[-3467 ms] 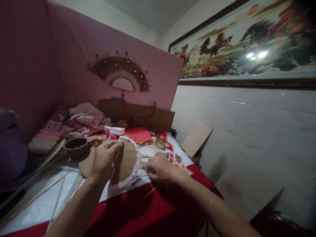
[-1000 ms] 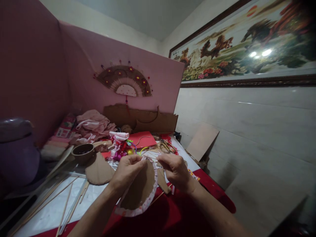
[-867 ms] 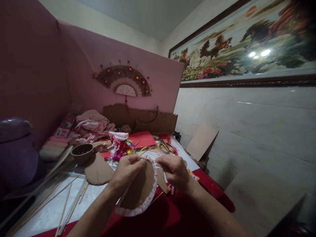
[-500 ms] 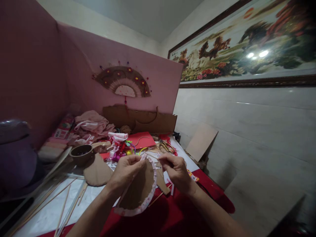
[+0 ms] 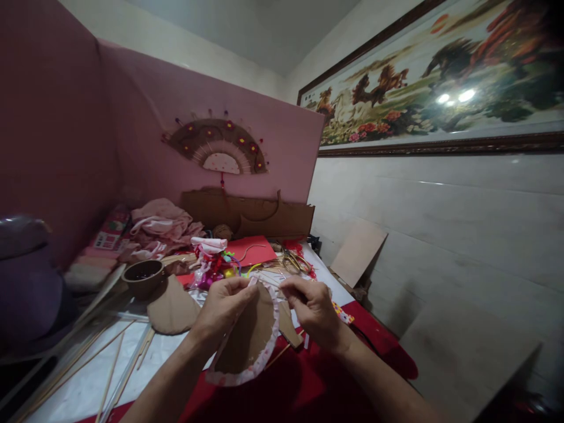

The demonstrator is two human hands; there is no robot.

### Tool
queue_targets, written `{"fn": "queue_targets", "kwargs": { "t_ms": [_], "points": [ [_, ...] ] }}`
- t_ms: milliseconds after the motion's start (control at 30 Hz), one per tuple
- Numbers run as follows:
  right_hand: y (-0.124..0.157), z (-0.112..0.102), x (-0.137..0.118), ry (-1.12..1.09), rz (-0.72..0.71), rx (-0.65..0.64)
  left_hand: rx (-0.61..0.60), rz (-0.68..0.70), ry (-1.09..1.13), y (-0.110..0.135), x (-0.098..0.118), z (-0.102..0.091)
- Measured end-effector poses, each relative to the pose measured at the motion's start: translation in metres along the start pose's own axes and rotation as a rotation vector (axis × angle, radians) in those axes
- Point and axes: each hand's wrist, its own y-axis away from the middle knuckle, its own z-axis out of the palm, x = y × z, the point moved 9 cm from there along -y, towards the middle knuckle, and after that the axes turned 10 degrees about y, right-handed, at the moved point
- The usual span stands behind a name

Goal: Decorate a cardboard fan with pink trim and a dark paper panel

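Note:
My left hand (image 5: 224, 305) pinches the upper edge of a half-round cardboard piece (image 5: 251, 335) between thumb and fingers. Pale pink patterned fabric (image 5: 238, 376) wraps the rim of this piece, and its bare brown face is turned toward me. Just right of the piece, my right hand (image 5: 315, 308) is closed in a pinch; whatever lies between its fingertips is too small to make out. Under the right hand sits a smaller cardboard scrap (image 5: 288, 326), partly hidden. A rounded cardboard piece (image 5: 173, 308) lies left of my left hand.
Behind my hands are scissors (image 5: 296, 261), red paper (image 5: 253, 251) and colourful trimmings (image 5: 211, 258). A brown bowl (image 5: 143, 279) stands at left near thin wooden sticks (image 5: 112, 370). A decorated fan (image 5: 220, 144) hangs on the pink panel. Red cloth (image 5: 308, 382) covers the near table.
My right hand has shifted slightly left and down, and the pink strip below it shows less. My left hand keeps its grip on the cardboard piece. The view has moved a little.

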Motion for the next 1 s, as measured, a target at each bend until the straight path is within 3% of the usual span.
{"fn": "queue_targets", "kwargs": {
  "t_ms": [133,600,833,1000],
  "points": [
    [0.002,-0.005,0.01,-0.013,0.078,0.05,-0.018,-0.014,0.025,0.0,-0.003,0.0],
    [0.016,0.015,-0.006,0.212,-0.048,0.021,0.07,0.053,-0.012,0.0,0.004,-0.005],
    [0.016,-0.001,-0.004,0.086,0.032,0.134,0.035,0.016,0.089,0.001,-0.001,-0.002],
    [0.014,-0.003,-0.003,0.171,0.05,0.155,0.053,0.033,0.064,0.001,0.002,-0.001]
  ]
}}
